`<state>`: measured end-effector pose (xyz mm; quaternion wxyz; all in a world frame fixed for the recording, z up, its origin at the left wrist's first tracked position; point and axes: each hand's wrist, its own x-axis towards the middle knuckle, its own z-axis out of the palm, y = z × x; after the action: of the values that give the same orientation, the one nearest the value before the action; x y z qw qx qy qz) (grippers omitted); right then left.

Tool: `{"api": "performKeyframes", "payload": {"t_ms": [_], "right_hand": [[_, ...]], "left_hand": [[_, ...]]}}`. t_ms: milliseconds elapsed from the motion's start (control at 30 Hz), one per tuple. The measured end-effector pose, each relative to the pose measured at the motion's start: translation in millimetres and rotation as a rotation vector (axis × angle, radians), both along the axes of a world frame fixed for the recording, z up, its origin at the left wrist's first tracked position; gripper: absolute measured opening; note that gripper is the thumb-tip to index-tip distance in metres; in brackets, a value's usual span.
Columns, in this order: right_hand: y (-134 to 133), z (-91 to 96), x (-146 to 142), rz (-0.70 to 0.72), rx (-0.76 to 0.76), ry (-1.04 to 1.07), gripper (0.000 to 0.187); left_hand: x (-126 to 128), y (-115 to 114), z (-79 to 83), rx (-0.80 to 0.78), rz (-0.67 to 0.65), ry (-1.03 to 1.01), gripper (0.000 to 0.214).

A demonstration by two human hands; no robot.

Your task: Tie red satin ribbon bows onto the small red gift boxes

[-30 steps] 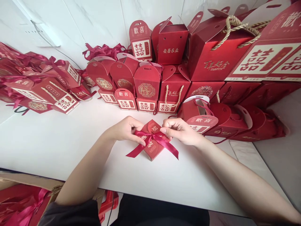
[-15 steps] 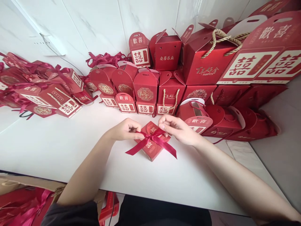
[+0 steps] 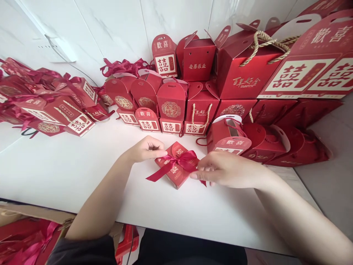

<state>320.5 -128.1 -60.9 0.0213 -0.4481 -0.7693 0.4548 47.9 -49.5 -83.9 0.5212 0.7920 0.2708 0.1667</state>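
A small red gift box (image 3: 178, 180) with pale printed characters lies turned cornerwise on the table. Across its top runs a dark red satin ribbon (image 3: 186, 158) tied in a bow; one tail hangs out toward the lower left. My left hand (image 3: 147, 149) pinches the bow's left loop between thumb and fingers, at the box's left corner. At the box's right side my right hand (image 3: 228, 168) has its thumb and curled fingers closed about the ribbon's right tail. The tail's tip shows below those fingers, while the hand hides part of the rest.
Stacked red gift boxes (image 3: 171, 105) with rope handles line the wall behind and to the right. At the left is a pile of ribboned boxes (image 3: 44, 105). Loose ribbons (image 3: 124, 68) lie on top of the back row. A carton (image 3: 30, 235) holding red items stands below the white table's (image 3: 82, 169) front edge.
My right hand has left the bow's right loop and moved down and right to the right tail. The right loop now stands fuller. My left hand stays at the left loop.
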Motion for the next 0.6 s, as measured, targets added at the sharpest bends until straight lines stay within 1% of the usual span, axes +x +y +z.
{"api": "performKeyframes", "payload": {"t_ms": [67, 167, 233, 467, 600], "right_hand": [[5.4, -4.2, -0.7, 0.061, -0.066, 0.083, 0.044], [11.8, -9.6, -1.2, 0.117, -0.046, 0.136, 0.039], [14.3, -11.2, -0.6, 0.142, -0.036, 0.141, 0.034], [18.7, -12.5, 2.5, 0.181, -0.037, 0.095, 0.028], [19.0, -14.6, 2.4, 0.176, -0.044, 0.068, 0.026]], "left_hand": [[0.7, -0.1, -1.8, -0.008, 0.02, -0.013, 0.043], [1.8, -0.9, -3.9, 0.006, 0.092, 0.026, 0.045], [2.3, -1.0, -5.7, 0.022, 0.116, 0.058, 0.046], [1.4, 3.4, -16.8, -0.031, 0.079, 0.039, 0.048], [-0.8, 5.1, -17.6, -0.06, 0.065, 0.033, 0.047]]}}
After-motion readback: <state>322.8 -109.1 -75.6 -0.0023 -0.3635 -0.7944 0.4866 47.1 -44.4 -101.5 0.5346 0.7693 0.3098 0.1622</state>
